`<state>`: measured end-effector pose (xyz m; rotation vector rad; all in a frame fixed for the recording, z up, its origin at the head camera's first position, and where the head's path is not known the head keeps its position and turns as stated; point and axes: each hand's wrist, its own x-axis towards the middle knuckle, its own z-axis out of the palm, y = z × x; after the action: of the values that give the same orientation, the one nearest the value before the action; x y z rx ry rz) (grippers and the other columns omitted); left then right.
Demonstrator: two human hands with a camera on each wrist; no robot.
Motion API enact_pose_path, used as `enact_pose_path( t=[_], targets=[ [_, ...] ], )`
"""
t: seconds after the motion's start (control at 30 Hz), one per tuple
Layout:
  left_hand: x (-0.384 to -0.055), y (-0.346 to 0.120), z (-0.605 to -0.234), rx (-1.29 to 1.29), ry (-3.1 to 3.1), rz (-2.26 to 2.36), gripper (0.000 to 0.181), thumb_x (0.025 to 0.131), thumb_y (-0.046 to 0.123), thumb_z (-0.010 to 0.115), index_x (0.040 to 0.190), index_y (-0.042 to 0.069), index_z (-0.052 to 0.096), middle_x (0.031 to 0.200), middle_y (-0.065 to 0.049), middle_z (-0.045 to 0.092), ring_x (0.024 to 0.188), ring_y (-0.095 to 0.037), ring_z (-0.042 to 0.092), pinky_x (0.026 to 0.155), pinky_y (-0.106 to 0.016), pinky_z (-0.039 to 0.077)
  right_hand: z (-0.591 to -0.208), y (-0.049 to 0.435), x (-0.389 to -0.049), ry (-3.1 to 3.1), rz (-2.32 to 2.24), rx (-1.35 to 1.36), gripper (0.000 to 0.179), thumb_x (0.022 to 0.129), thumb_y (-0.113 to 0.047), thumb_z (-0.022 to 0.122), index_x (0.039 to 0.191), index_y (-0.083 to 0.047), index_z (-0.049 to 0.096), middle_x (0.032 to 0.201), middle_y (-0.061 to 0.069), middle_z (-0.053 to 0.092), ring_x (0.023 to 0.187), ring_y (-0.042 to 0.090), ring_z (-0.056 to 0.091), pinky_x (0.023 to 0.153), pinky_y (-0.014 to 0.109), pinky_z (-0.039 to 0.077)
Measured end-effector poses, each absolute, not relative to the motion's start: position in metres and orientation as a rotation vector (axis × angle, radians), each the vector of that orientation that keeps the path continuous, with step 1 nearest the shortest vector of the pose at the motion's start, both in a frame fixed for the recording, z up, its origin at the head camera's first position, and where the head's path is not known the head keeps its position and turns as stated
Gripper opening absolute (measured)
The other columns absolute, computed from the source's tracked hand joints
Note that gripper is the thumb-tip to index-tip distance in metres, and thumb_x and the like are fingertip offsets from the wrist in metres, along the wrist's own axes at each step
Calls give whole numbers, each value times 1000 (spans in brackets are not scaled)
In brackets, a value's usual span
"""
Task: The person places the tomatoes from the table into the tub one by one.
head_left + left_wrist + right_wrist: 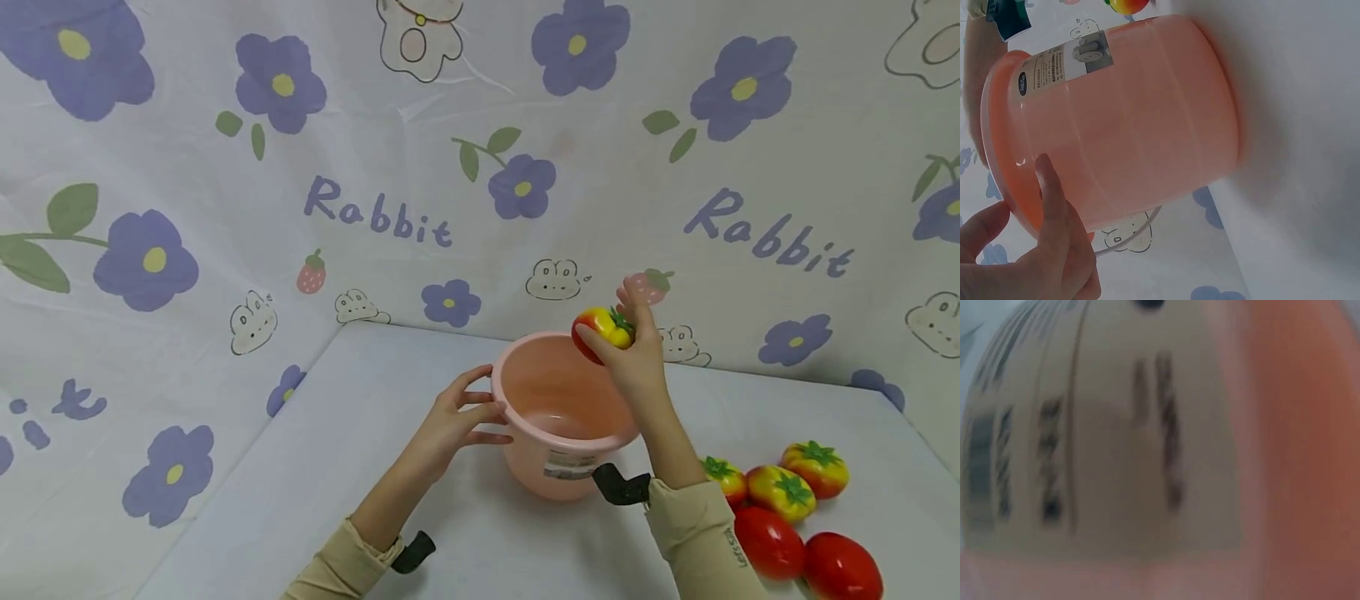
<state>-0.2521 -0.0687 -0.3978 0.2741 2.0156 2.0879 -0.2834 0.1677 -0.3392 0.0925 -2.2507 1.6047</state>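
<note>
A pink plastic bucket [577, 458] stands upright on the table, a printed label [1063, 62] on its outer wall. My left hand [457, 417] holds its rim at the left; in the left wrist view the thumb [988, 228] touches the rim and the index finger [1052, 187] lies along the outer wall. My right hand [633, 354] grips a red-and-yellow toy tomato [603, 327] with a green leafy top, above the far right part of the rim. The label fills much of the right wrist view, blurred, with no hand showing there.
To the right of the bucket lie several toy fruits: red-and-yellow tomatoes [815, 468] with green tops and two smooth red ones [842, 567]. A thin pale handle [1132, 240] hangs on the bucket's side. Behind the white table [405, 350] hangs a flower-printed cloth [375, 150].
</note>
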Motion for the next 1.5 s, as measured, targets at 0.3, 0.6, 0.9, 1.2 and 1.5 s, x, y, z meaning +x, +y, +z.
enact_pose_path(
  t=[0.3,0.6,0.9,1.2,1.5],
  targets=[
    [-252,-69,-398,280,2031,2067,62,93,16,63,149,22,36,130,-22,51,95,-19,71,82,-45,61,-333,149,-288,-2248,1612,188,82,89,-22,71,155,-31,23,159,1,33,147,25,31,116,47,37],
    [-251,-68,-397,298,1997,2074,62,94,17,63,149,22,35,129,-19,51,94,-18,71,82,-43,61,-325,138,-288,-2255,1637,208,82,89,-24,71,155,-32,23,159,-1,33,148,24,31,114,47,40],
    [-252,-67,-397,288,2019,2053,63,93,19,64,149,23,36,130,-20,52,97,-20,71,82,-42,61,-318,128,-288,-2251,1692,251,82,90,-21,70,155,-34,22,160,-3,32,148,23,30,112,48,43],
    [-251,-68,-398,287,2014,2052,61,94,15,62,149,21,36,130,-22,50,96,-20,71,86,-45,59,-310,115,-289,-2278,1707,263,81,90,-18,70,154,-33,23,160,-2,32,147,25,31,109,47,46],
    [-250,-69,-395,274,2019,2057,61,94,17,63,149,22,36,132,-21,50,99,-25,71,86,-44,59,-302,106,-290,-2295,1709,305,81,89,-17,70,154,-33,24,159,0,32,147,25,32,108,47,47]
  ],
)
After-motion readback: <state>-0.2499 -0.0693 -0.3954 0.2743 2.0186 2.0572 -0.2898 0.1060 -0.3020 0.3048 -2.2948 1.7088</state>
